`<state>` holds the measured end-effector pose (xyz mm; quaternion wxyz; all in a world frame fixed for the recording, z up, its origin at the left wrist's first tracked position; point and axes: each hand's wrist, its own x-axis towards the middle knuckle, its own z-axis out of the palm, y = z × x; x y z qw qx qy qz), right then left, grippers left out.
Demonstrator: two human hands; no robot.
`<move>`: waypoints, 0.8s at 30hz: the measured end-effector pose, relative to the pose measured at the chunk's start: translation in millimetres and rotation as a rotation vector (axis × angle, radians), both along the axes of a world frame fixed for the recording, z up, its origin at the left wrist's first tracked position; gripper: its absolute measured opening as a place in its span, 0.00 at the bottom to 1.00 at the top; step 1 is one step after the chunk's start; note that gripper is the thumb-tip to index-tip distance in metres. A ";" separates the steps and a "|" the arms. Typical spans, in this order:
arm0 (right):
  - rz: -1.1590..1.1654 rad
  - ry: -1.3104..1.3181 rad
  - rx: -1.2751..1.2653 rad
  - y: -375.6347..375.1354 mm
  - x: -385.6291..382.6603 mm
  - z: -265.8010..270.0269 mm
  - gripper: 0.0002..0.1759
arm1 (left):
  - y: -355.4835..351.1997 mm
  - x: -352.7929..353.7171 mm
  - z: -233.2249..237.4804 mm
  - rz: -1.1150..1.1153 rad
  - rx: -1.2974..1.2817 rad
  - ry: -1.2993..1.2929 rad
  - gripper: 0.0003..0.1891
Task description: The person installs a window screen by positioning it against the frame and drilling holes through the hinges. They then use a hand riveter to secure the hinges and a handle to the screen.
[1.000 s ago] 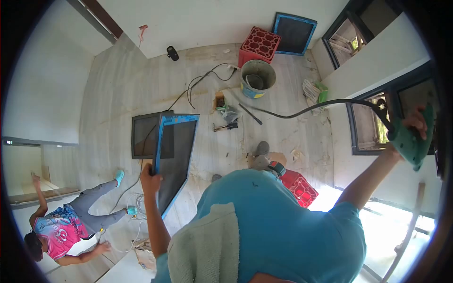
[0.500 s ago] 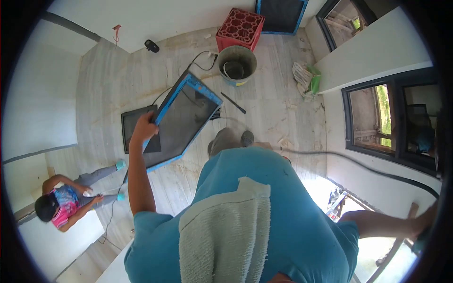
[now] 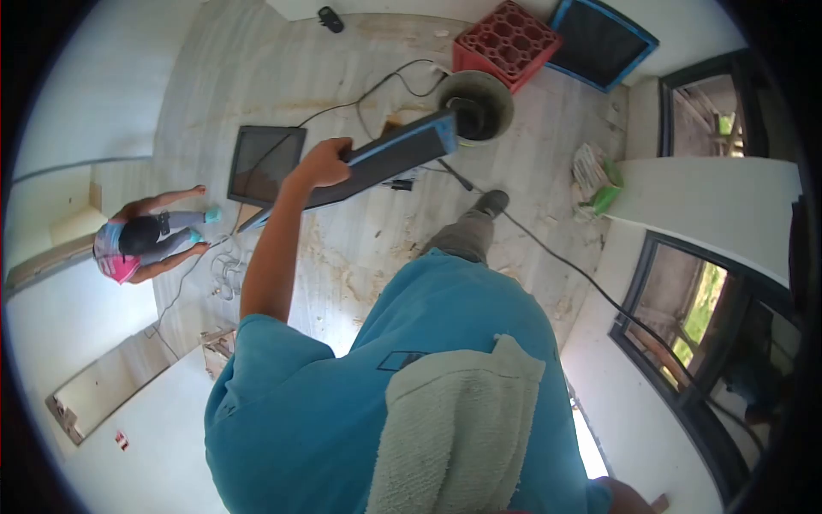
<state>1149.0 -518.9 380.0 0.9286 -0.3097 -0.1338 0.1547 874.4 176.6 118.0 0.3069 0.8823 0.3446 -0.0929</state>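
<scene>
My left hand is closed around the long upper edge of a dark framed panel. Blue tape runs along the panel's edges, and I see it tilted, nearly edge-on, above the floor. Its far corner overlaps the rim of a grey bucket. Just beyond my wrist, a smaller dark framed panel lies flat with a cable across it. Only a bit of my right arm shows at the bottom edge; the right hand is out of frame.
A red crate stands behind the bucket, beside another blue-edged panel. A black hose crosses the floor to the right. A seated person is at the left. A green-and-white sack lies near the windows.
The panel in my left hand has turned from face-up to nearly edge-on. My right hand has left the view. My view has shifted, and the seated person has leaned forward.
</scene>
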 end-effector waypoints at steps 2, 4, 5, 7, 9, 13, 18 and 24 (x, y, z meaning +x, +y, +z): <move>-0.009 -0.003 -0.072 -3.0 20.6 7.7 0.34 | 3.1 18.4 0.2 0.016 -0.016 0.033 0.14; 0.002 -0.015 -0.131 -6.7 38.7 18.7 0.35 | 0.8 41.8 4.1 0.041 -0.011 0.107 0.14; 0.016 -0.015 -0.168 -6.9 49.1 22.8 0.35 | -6.9 50.7 7.2 0.049 -0.015 0.136 0.14; 0.038 -0.026 -0.246 -7.3 69.1 28.7 0.36 | -13.6 78.1 14.3 0.068 -0.024 0.149 0.14; 0.076 -0.026 -0.358 -10.0 86.9 32.2 0.36 | -23.6 101.5 19.8 0.077 -0.058 0.146 0.15; 0.213 0.039 -0.785 -3.3 116.5 -3.4 0.37 | -41.6 161.2 46.3 0.022 -0.079 0.101 0.19; 0.483 0.163 -1.425 45.1 154.2 -202.1 0.30 | -82.0 223.4 108.2 -0.013 -0.108 0.165 0.27; 1.069 -0.121 -1.805 31.1 158.9 -438.2 0.61 | -160.2 234.8 135.7 -0.174 0.043 0.135 0.27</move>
